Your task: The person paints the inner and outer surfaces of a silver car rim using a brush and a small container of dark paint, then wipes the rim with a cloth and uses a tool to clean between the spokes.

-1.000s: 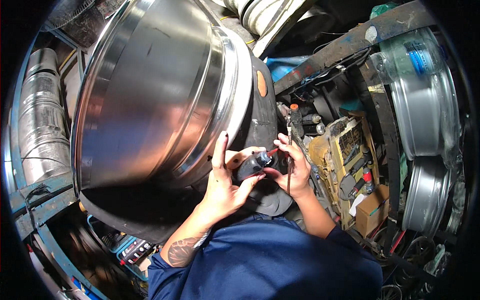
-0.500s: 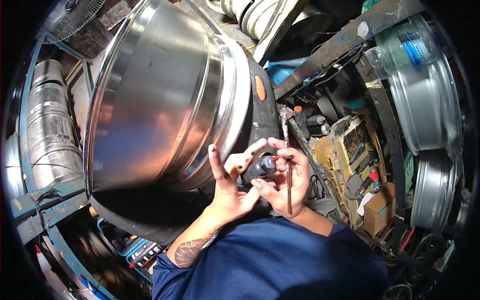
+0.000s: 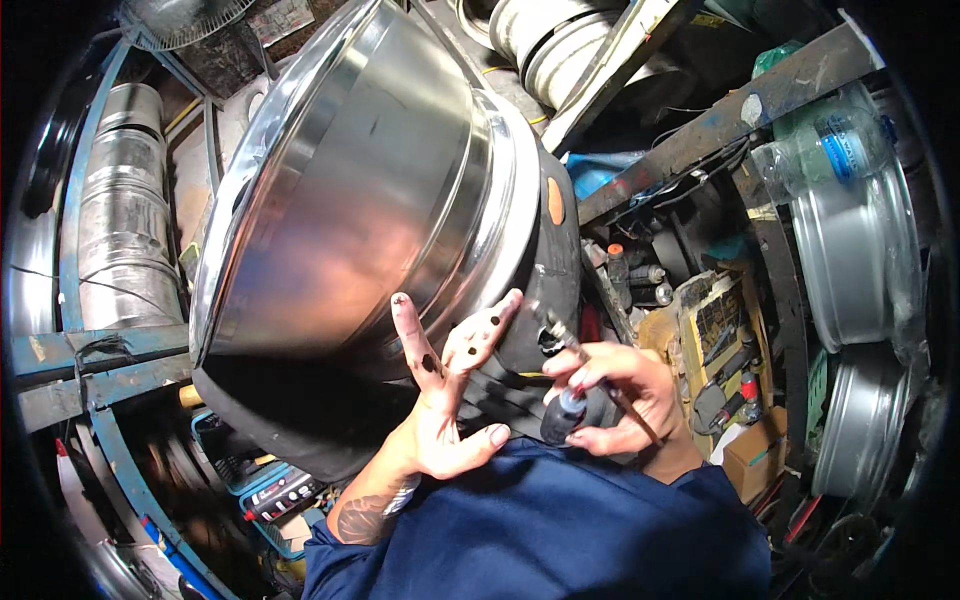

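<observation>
Being gripped by the right hand [image 3: 638,388] are a small dark bottle [image 3: 561,424] with a paler, greyish top and a thin rod-like tool [image 3: 622,402], which is slanted across the fingers with its far end pointed up and away from the body. The bottle is held between the thumb and the curled fingers, just above the navy shirt [image 3: 560,525]; the fine shape of the tool's far end is blurred and cannot be made out. Nothing is gripped by the left hand [image 3: 440,400], which is held with its palm turned up and its fingers spread, and dark spots are seen on those fingers. Beyond the left hand, a large shiny wheel rim [image 3: 350,205] is tilted to one side, and black rubber [image 3: 285,425] is seen beneath it. To the right, a cardboard box [image 3: 753,458] is placed below a worn yellowish panel [image 3: 712,318] strewn with tools, and farther out two silver wheels are seen one below the other, the upper one [image 3: 838,265] wrapped in clear plastic. On the left, silvery cylinders [image 3: 125,215] are lined up behind a scuffed blue frame [image 3: 140,382]
</observation>
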Tool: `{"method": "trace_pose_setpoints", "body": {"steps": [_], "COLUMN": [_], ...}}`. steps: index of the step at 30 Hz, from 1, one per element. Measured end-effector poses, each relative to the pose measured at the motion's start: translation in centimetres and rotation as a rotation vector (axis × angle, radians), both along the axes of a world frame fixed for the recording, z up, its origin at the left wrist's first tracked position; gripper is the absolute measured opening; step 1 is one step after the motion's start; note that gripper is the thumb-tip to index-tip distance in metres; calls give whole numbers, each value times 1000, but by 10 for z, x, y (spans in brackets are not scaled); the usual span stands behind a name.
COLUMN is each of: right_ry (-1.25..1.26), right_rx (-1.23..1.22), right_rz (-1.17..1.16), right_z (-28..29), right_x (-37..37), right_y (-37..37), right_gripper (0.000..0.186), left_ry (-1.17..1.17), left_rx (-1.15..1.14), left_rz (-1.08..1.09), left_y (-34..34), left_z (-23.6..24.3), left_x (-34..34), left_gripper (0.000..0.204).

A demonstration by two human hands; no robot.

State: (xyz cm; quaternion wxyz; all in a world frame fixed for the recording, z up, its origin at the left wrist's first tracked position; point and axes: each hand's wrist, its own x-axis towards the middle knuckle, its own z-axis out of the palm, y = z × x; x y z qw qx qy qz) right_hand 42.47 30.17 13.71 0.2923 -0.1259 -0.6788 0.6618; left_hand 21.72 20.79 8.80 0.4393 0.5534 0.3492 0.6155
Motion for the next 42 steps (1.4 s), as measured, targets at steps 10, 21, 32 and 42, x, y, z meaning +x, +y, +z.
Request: {"method": "trace_pose_setpoints", "body": {"steps": [10, 21, 32, 42], "right_ry": [-109, -163, -117, -19], "right_rx": [78, 40, -160, -63], "right_rz": [35, 11, -15, -308], "right_z": [0, 1, -2, -27], "right_x": [2, 6, 8, 9], "right_y": [-1, -3, -11, 0], "right_gripper": [49, 48, 49, 57], "left_ry": [180, 292, 276, 455], "left_rx": [91, 105, 132, -237], "left_rz": [-29, -7, 104, 1457], "left_y": [6, 9, -6, -168], "left_z": [-3, -1, 2, 24], "left_x": [-9, -11, -23, -93], "left_gripper": [119, 117, 114, 87]}}
